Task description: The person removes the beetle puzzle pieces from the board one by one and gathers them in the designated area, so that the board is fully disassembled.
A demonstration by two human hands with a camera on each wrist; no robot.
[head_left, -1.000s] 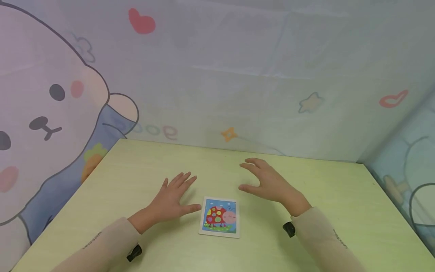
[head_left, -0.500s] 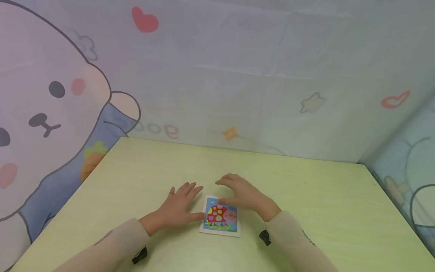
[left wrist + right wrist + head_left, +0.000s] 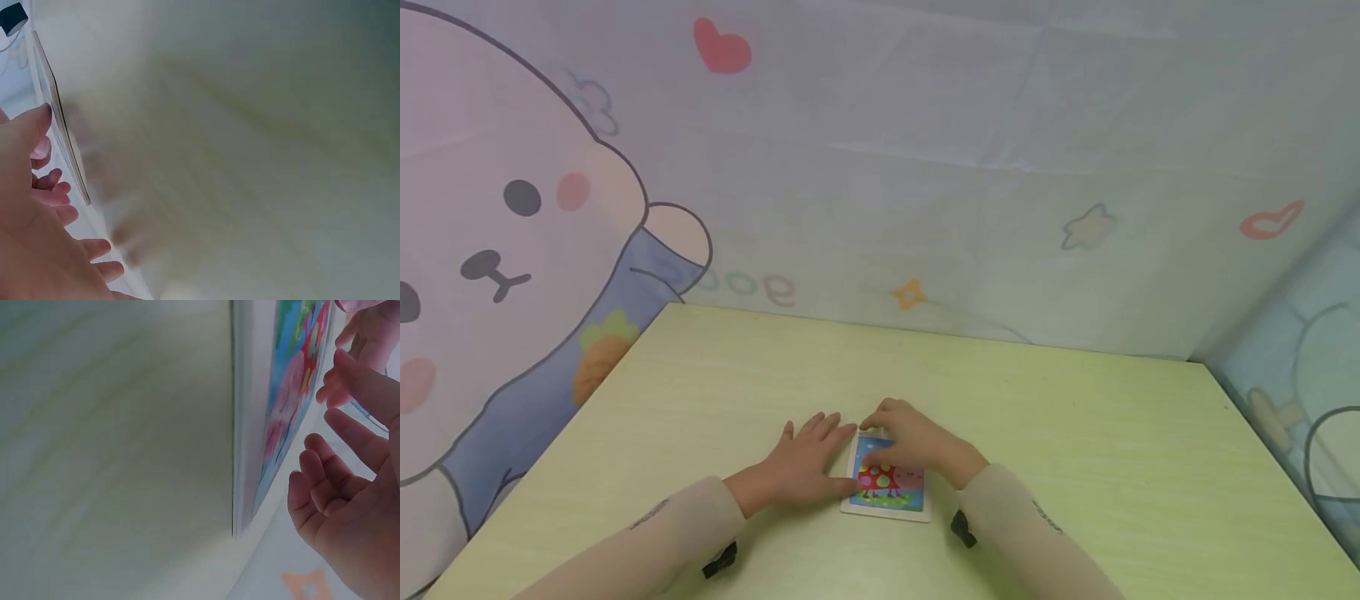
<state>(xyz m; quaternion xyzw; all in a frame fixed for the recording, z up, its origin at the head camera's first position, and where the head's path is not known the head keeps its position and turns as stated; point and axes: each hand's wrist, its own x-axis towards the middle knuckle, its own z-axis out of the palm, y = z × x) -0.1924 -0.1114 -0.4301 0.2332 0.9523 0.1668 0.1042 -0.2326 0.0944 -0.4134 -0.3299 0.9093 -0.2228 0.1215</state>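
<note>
A square picture board [image 3: 891, 502] with a white border and a red spotted ladybug on blue lies flat on the table. At its left edge is my left hand [image 3: 805, 467], fingers spread and fairly straight, the thumb tip overlapping the border. My right hand [image 3: 921, 442] hovers over the upper part, hiding some of the picture. Its fingers bend loosely toward the top left corner, with the thumb over the ladybug. In the right wrist view, the right hand [image 3: 356, 487] shows relaxed fingers with nothing between them, beside the board [image 3: 287, 394].
The pale yellow-green table [image 3: 1075, 450] reaches back to a cloth backdrop [image 3: 955, 167] printed with a bear, hearts and stars. Another printed cloth [image 3: 1315, 358] hangs along the right side. Small black devices [image 3: 721, 560] sit under both sleeve cuffs.
My right hand has moved left and nearer, from beyond the board to over its upper part. The left hand has shifted slightly right, its thumb now over the left border. The board stays put.
</note>
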